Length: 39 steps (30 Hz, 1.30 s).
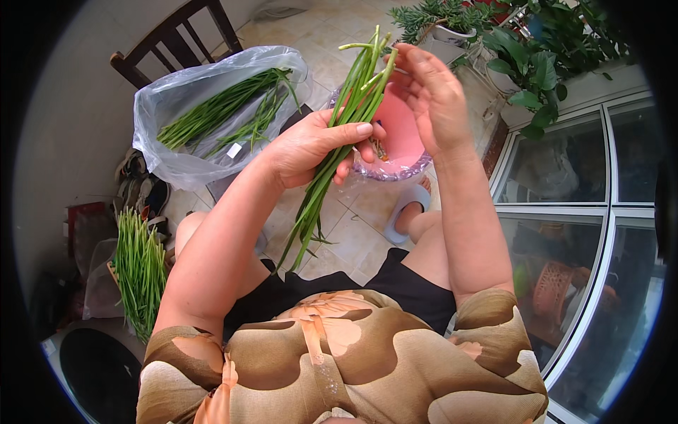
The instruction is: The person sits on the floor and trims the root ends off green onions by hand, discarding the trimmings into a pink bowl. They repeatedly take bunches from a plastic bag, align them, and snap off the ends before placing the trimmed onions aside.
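Note:
A bunch of long green garlic chives (pixel 365 100) lies across the fingers of my left hand (pixel 318 143), with the thumb pressed over the stems. Its pale cut ends point up and away, while the thin leaf tips hang toward my lap. Beside the cut ends is my right hand (pixel 439 100), fingers loosely curled and apart; some fingertips are partly hidden, and I see no stem clearly gripped. Under both hands stands a pink bin (pixel 405 132) lined with a clear plastic bag, with some scraps inside. More chives (pixel 217 108) rest in an open clear plastic bag (pixel 159 167) at the front left.
An upright bundle of chives (pixel 140 270) stands by my left elbow, near shoes (pixel 153 196). A dark wooden chair (pixel 180 42) is behind the bag. Potted plants (pixel 535 74) top a glass-fronted cabinet (pixel 556 175) on the right. Tiled floor (pixel 339 222) shows between my legs.

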Each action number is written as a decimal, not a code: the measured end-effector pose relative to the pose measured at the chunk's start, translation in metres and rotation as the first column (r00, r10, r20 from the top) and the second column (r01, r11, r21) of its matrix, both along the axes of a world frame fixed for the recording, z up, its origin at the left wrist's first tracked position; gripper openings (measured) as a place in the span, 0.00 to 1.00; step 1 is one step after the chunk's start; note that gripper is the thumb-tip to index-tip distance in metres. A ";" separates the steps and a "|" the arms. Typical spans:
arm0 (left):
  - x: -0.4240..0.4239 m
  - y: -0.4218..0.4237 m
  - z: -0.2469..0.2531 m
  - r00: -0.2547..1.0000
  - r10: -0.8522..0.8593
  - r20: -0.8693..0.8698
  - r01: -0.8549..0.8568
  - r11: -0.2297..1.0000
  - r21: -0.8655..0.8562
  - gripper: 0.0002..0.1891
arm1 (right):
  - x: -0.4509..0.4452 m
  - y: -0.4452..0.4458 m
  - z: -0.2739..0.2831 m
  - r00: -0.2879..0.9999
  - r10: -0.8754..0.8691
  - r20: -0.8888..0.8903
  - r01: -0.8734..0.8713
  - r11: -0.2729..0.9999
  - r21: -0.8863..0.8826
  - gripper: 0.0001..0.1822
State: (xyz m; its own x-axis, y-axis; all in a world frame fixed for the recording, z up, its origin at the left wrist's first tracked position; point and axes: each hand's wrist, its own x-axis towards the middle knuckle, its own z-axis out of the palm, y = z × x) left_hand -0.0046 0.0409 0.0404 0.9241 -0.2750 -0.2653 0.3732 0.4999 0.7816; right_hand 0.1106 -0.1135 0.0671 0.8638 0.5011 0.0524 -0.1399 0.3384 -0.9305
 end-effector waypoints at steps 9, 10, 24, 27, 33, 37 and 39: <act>0.007 -0.004 -0.007 0.999 0.043 -0.021 -0.043 0.999 -0.008 0.13 | -0.060 -0.013 0.069 0.690 0.684 0.237 -0.597 0.352 0.721 0.23; 0.009 -0.011 -0.008 0.998 0.060 -0.022 -0.060 0.998 -0.028 0.13 | -0.074 -0.015 0.080 0.630 0.711 0.313 -0.640 0.246 0.728 0.24; 0.017 -0.023 -0.007 0.998 0.052 -0.038 -0.050 0.998 0.029 0.14 | -0.051 -0.033 0.076 0.536 0.724 0.435 -0.795 0.259 0.548 0.25; 0.011 -0.019 0.000 0.994 0.095 -0.060 -0.089 0.991 0.096 0.16 | -0.003 -0.043 0.054 0.813 0.458 0.361 -0.572 0.745 0.343 0.25; 0.010 -0.020 -0.004 0.997 0.069 -0.041 -0.062 0.986 0.155 0.16 | 0.008 -0.033 0.030 0.914 0.018 0.405 0.101 0.957 -0.271 0.10; 0.010 -0.021 -0.006 0.999 0.030 -0.025 -0.025 0.984 0.175 0.15 | 0.014 -0.035 0.014 0.889 0.105 0.447 0.098 0.908 -0.408 0.10; 0.010 -0.022 -0.005 1.000 0.023 -0.016 -0.020 0.983 0.182 0.14 | 0.014 -0.035 0.015 0.895 0.100 0.434 0.113 0.892 -0.438 0.08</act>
